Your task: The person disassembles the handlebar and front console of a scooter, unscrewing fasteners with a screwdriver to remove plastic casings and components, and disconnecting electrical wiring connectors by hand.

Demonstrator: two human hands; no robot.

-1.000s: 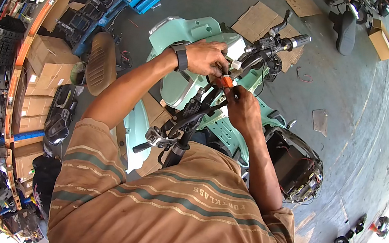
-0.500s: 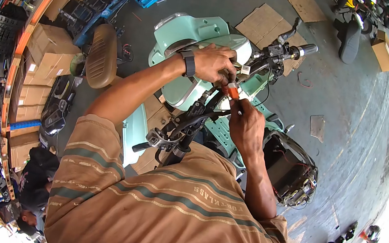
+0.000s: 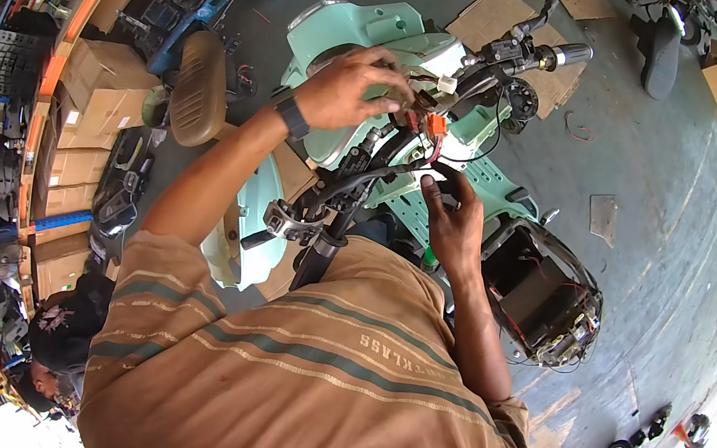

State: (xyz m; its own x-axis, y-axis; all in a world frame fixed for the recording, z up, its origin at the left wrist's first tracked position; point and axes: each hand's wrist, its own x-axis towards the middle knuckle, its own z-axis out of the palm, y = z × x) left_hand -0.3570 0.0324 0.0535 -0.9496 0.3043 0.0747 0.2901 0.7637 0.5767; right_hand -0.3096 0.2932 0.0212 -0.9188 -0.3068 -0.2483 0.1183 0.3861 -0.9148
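Observation:
An orange plug connector with red wires below it sits among the cables at the middle of the scooter's handlebar. My left hand, a dark watch on its wrist, is just left of the connector, its fingers apart and nothing visible in them. Below the connector, my right hand has thumb and fingers parted beside a black cable; I see nothing held. A white plug connector lies beyond the orange one. Mint-green body panels surround the handlebar.
Right of the scooter is an open black compartment with loose wires. A brown seat and cardboard boxes stand left by the shelving. Flat cardboard lies on the floor. Another person is at lower left.
Both hands have come off the orange connector. My left hand has drawn back to the left, and my right hand has opened and moved slightly down. The camera view has shifted a little.

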